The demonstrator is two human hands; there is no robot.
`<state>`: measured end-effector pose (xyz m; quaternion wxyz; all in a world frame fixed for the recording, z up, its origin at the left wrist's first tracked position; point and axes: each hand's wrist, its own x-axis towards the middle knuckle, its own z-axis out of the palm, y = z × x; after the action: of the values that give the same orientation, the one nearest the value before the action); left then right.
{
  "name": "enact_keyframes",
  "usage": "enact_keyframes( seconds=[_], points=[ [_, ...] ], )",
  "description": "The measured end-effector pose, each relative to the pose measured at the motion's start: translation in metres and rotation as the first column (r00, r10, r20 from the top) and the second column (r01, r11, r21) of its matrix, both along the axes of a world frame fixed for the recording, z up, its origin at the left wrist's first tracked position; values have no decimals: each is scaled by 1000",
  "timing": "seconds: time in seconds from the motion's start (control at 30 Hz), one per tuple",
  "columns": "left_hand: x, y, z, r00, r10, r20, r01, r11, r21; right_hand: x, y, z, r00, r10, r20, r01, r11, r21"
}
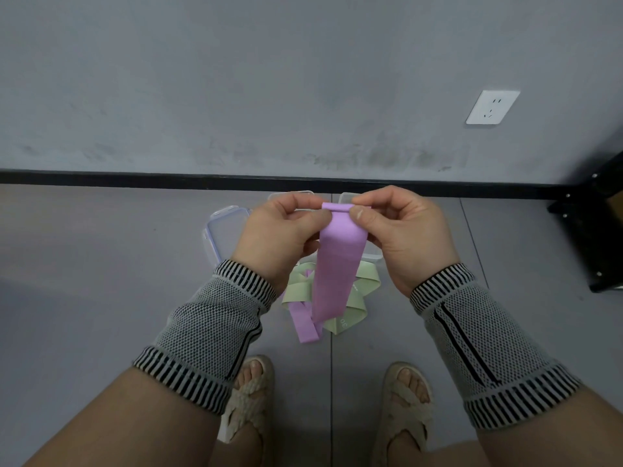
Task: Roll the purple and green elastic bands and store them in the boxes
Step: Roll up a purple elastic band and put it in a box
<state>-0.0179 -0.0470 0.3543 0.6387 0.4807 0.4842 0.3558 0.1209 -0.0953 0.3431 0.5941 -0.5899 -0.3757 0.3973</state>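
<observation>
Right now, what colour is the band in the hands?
Purple band, clearest in the head view.

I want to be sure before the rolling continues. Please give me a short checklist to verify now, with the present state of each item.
1. Left hand and right hand both pinch the top end of the purple band: ok.
2. First fold at the top edge looks straight across the band: ok.
3. Hanging part of the band is flat, without twist: ok.
4. Lower end hangs free of the green bands and the other purple band on the floor: cannot tell.
5. A box is open and ready: cannot tell, hands hide most of it; one lid lies beside.
</observation>
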Motion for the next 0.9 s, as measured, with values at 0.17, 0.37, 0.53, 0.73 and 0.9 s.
enact_keyframes(
  seconds=[0.17, 0.37, 0.53, 0.73, 0.9],
  points=[
    [0, -1, 2, 999, -3, 40, 3, 1000, 5, -1, 0, 0, 1000, 4, 23, -4, 1000, 5],
    [-2, -2, 3, 999, 17, 39, -20, 998, 62, -2, 0, 1, 999, 42, -18, -42, 999, 1],
    [-2, -2, 3, 999, 19, 46, -24, 995, 94, -3, -3, 4, 999, 43, 14, -43, 999, -18],
    [1, -3, 3, 999, 28, 42, -30, 999, 46, 0, -1, 1, 999, 15, 46, -14, 1000, -25],
    [-1, -2, 3, 1000, 3, -19, -2, 999, 42, 0, -1, 1, 999, 4, 34, -4, 1000, -11]
  ],
)
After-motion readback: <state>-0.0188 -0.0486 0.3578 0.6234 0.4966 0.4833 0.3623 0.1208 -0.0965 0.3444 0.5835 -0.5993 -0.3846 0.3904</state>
